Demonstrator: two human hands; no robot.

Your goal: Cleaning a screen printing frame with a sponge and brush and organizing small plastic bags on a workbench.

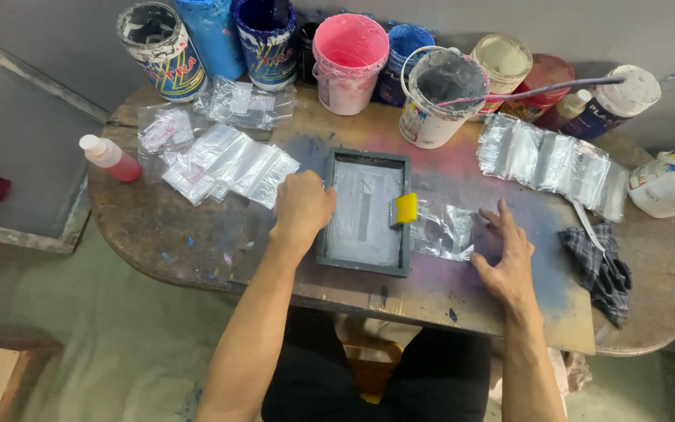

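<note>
Screen frame (366, 211) gripped at left edge by left hand (302, 205); right hand (507, 258) fingers spread flat beside plastic bag (443, 230).

Glossy clear plastic bags (228, 160) lie on a rough, paint-stained wooden table (197, 242) (matt, worn finish).

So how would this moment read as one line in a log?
left hand: pressing on screen frame | right hand: flat on clear bag | yellow squeegee: on frame

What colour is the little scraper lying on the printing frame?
Yellow: the scraper shows clearly in the head view, at the frame's right edge.
</note>
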